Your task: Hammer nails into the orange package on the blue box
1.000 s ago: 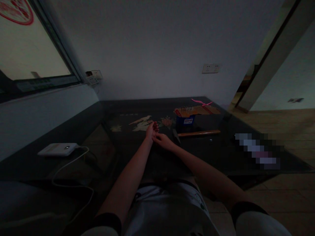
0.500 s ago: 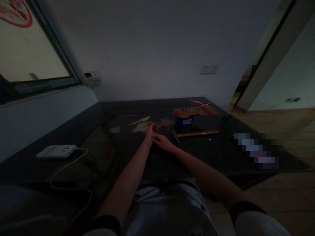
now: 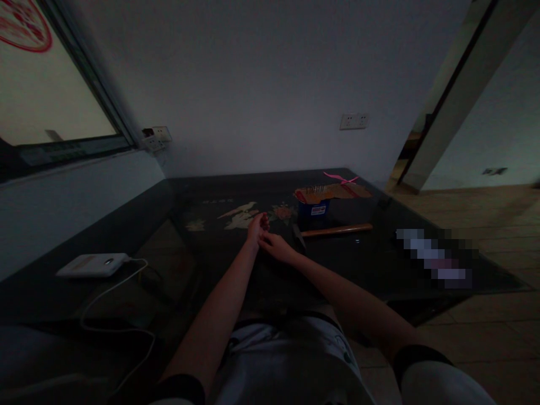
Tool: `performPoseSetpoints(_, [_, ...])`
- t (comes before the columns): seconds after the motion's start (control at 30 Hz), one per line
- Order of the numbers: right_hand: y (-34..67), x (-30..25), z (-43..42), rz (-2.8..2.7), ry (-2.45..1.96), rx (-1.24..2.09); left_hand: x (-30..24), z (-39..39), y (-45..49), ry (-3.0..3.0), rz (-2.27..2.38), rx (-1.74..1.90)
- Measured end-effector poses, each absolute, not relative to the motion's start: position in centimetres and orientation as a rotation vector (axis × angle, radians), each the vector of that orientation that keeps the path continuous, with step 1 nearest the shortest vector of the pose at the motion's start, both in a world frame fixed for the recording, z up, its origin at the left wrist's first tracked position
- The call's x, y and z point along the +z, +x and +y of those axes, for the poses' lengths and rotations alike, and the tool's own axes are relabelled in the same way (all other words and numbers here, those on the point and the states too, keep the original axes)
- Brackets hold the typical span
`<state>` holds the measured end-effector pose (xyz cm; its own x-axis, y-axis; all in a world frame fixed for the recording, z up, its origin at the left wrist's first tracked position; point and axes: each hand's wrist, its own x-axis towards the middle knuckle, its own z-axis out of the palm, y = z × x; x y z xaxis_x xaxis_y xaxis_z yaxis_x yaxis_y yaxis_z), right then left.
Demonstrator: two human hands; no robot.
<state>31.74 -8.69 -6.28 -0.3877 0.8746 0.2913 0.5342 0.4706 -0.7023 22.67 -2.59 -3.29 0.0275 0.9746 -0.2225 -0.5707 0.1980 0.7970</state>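
My left hand [image 3: 257, 227] is over the dark table, palm turned inward, with its fingers curled. Against its wrist and the base of its palm lie the fingertips of my right hand [image 3: 276, 247], pressed together. Whether anything small is inside either hand cannot be made out in the dim light. Just right of my hands a hammer [image 3: 337, 230] lies on the table, its wooden handle pointing right and its dark head toward me. Behind the hammer stands a small blue box [image 3: 313, 209]. On top of it rests a piece of cardboard [image 3: 350, 192] with several nails [image 3: 314, 189] sticking up.
A pink ribbon [image 3: 343, 180] is on the cardboard. At the left a white power bank [image 3: 93, 265] with a white cable [image 3: 90, 306] lies on the glass-topped table [image 3: 202, 188]. A blurred-out object [image 3: 432, 256] lies at the right. Wall sockets [image 3: 353, 121] are behind.
The view has shifted slightly, so the table and its things appear a little further left. My hands keep nearly the same pose, right fingers against the left wrist.
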Motion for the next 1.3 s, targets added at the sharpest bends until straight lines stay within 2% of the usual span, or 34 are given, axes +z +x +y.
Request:
performPoseSetpoints(0.47, [31.4,-5.5,-9.7,-2.124,-1.229,0.534,-4.1,-1.7,22.6,0.624,0.907,1.273])
performPoseSetpoints(0.77, [33.3,-2.1,-11.1,-2.187,-1.253,0.244,-4.6,-1.5,23.2,0.655,0.889,1.309])
performPoseSetpoints(0.93, [39.1,-0.6,-11.4,-2.061,-1.424,0.014,-4.6,-2.5,23.0,0.693,0.822,1.324])
performPoseSetpoints(1.07, [47.5,-0.2,-12.3,-1.868,-1.755,-0.126,-4.4,-2.9,22.9,0.713,0.796,1.330])
performPoseSetpoints(1.3, [58.4,-1.8,-15.0,-1.722,-2.251,-0.139,-4.6,-2.9,23.2,0.737,0.798,1.359])
